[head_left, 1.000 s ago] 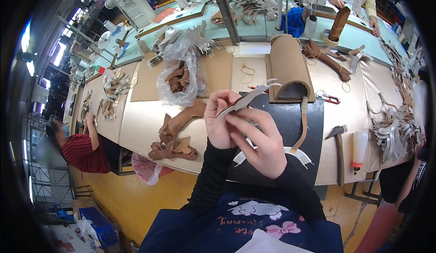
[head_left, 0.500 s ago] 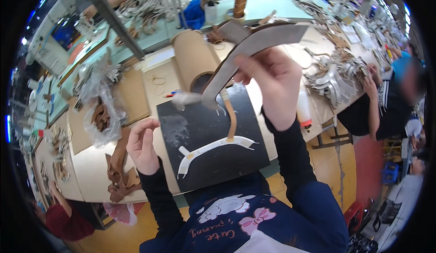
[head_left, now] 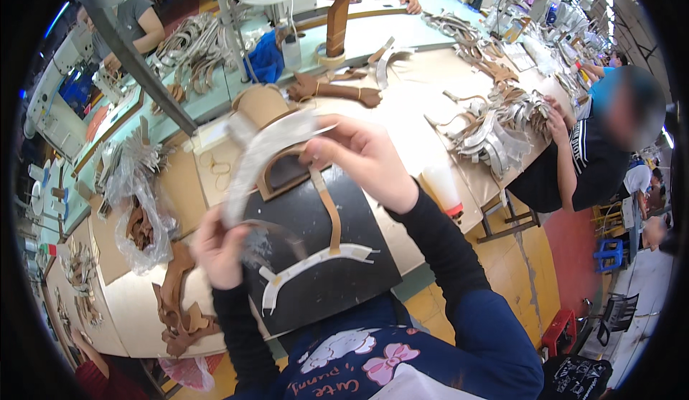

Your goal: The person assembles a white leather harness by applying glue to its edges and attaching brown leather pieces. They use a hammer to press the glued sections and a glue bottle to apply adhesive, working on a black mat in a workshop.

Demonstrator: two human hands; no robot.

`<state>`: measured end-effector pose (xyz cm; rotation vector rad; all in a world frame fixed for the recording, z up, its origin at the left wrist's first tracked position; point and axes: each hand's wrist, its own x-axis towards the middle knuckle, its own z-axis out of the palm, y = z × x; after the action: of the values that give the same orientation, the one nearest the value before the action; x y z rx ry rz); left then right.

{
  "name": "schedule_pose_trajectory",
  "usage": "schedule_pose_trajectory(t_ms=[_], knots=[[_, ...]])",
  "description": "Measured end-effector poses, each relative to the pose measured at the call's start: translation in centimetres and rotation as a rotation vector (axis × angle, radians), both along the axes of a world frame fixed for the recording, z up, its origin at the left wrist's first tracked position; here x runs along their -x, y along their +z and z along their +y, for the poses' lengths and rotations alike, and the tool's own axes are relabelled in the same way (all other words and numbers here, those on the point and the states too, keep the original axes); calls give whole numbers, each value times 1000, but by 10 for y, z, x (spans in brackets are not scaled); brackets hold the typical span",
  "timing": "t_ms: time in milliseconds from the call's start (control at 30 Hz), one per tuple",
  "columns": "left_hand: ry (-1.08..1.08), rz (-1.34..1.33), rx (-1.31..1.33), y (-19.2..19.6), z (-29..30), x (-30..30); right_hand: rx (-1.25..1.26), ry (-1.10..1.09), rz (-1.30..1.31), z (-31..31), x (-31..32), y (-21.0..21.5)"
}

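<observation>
A blue cloth (head_left: 265,60) lies beside a pale bottle (head_left: 291,53); a blue stool (head_left: 608,253) stands far right.

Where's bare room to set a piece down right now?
The tabletop is bare between the brown leather bundle and the white squeeze bottle; the black mat too, right of the tan strap. Crowded: leftward, around the plastic bag and brown leather pieces.

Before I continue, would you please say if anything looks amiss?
Perhaps only the translucent white bottle with a red cap looks odd: it is not upright, its cap toward the edge of the pale table.
</observation>
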<state>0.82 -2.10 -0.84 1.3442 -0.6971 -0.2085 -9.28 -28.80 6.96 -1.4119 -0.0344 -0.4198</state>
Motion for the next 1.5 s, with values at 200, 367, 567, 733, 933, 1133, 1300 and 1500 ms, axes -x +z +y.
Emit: schedule_pose_trajectory(t_ms=[200, 367, 567, 733, 933, 1133, 1300, 1500], knots=[[312, 11, -289, -13, 125, -67, 364, -681, 148, -171, -76, -87], [283, 53, -767, -50, 152, -75, 488, -720, 422, -280, -107, -193], [418, -366, -727, -43, 121, -54, 282, -728, 435, -264, -105, -179], [254, 24, -440, -19, 56, -25, -93, -362, 27, -142, -38, -88], [-280, 598, -5, -29, -28, 25, -180, -113, 223, 65, 42, -80], [-58, 726, -206, -54, 17, 25, 358, 128, 219, 117, 70, -104], [172, 580, -433, -79, 76, 21, 766, -581, 409, 51, 90, -108], [389, 286, -569, -94, 71, 34, 817, -289, 243, 77, 79, -113]])
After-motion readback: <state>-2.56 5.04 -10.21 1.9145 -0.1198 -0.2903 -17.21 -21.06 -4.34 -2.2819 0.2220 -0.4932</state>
